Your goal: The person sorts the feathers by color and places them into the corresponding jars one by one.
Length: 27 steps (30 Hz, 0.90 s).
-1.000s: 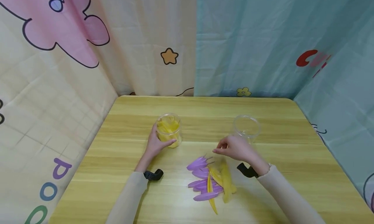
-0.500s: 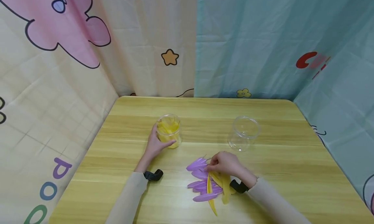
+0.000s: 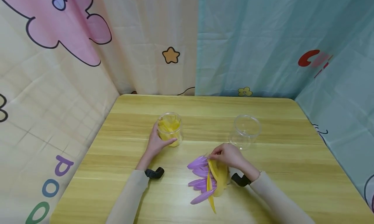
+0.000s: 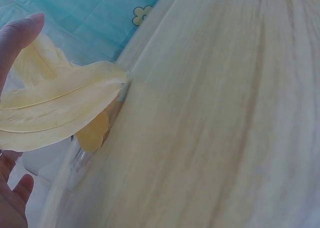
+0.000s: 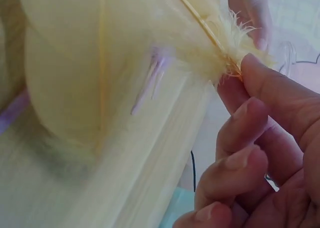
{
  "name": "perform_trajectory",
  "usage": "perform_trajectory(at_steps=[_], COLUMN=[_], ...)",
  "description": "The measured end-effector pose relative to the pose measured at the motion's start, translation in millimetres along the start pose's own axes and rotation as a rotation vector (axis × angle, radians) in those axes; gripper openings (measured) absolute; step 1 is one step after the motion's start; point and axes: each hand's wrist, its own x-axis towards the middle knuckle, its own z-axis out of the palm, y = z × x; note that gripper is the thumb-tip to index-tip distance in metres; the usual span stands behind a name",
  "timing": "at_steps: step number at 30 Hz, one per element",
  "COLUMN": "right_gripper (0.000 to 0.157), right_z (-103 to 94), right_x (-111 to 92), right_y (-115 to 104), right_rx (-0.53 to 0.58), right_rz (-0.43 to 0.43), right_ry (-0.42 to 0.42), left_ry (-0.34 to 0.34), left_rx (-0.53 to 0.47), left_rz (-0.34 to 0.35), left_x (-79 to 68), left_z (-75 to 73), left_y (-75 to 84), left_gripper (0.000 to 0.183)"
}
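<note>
My left hand (image 3: pixel 155 143) is wrapped round a clear plastic cup (image 3: pixel 179 140) standing on the left side of the table. Yellow feathers (image 4: pixel 60 106) fill that cup. Between the thumb and forefinger of my right hand (image 3: pixel 230 156) is the quill end of a yellow feather (image 3: pixel 214 169), whose downy base (image 5: pixel 220 53) shows close up in the right wrist view. Its vane hangs down over the pile. Purple feathers (image 3: pixel 197 163) fan out to the left of it, with a narrow yellow feather (image 3: pixel 209 188) across them.
A second clear cup (image 3: pixel 246 133), with nothing seen inside, stands behind my right hand. The wooden table (image 3: pixel 122 117) reaches to printed curtains (image 3: pixel 225 48) at its back and sides.
My right hand has come down from near the second cup to the pile and now pinches a yellow feather, raising its quill end slightly. The left hand keeps its place on the cup.
</note>
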Motion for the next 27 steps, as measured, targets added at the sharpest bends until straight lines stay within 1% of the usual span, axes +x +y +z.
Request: perform_trajectory(at_steps=[6, 13, 18, 24, 26, 27], right_gripper=[0.015, 0.017, 0.017, 0.018, 0.018, 0.018], right_z=[-11.4, -23.3, -25.1, -25.4, -26.7, -27.6], right_x=[2, 6, 9, 9, 8, 8], right_y=[-4, -10, -11, -10, -10, -10], right_rx=[-0.023, 0.012, 0.046, 0.046, 0.041, 0.040], right_rz=[0.012, 0.001, 0.003, 0.002, 0.001, 0.001], right_ry=[0.019, 0.086, 0.128, 0.127, 0.122, 0.122], left_ry=[0.009, 0.020, 0.014, 0.004, 0.002, 0.002], left_rx=[-0.004, -0.016, 0.002, 0.006, 0.006, 0.008], left_rz=[0.019, 0.023, 0.006, -0.004, 0.000, 0.002], left_x=[0.4, 0.2, 0.0, -0.8, -1.7, -3.2], left_z=[-0.3, -1.2, -1.5, -0.7, -1.0, -1.7], left_y=[-1.1, -0.9, -1.4, 0.6, 4.5, 9.4], left_gripper=[0.111, 0.113, 0.112, 0.110, 0.109, 0.108])
